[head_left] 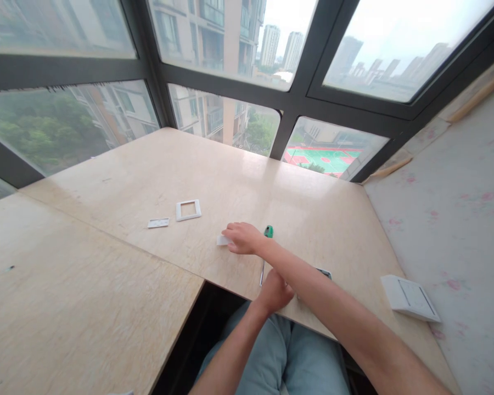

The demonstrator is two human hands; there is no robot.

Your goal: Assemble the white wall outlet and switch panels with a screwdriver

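- Head view, clock centred on the right hand [242,238]: its fingers are narrowed onto a small white piece [223,241] at 9 o'clock; looks pinched, can't tell if lifted.
- Left hand [275,292] at 5 o'clock, by the tabletop's near edge, fingers curled; can't tell what it holds, if anything.
- Arms cross, right forearm on top, probably because the white piece sits on the left side.
- Screwdriver [269,231] at 3 o'clock, green handle, thin metal shaft running toward 6; likely left there for easy reach.
- Square white frame [178,212] at 10, flat white strip [158,223] between 9 and 10; apart from each other, perhaps so parts don't mix.
- Dark-topped item [324,272] at 4, mostly behind forearm; unclear.
- Bevelled white panel [411,299] further out at 4, near floral wall [453,219]; smooth, plastic-looking.
- Tabletop [119,285]: beige, marbled, seamed.
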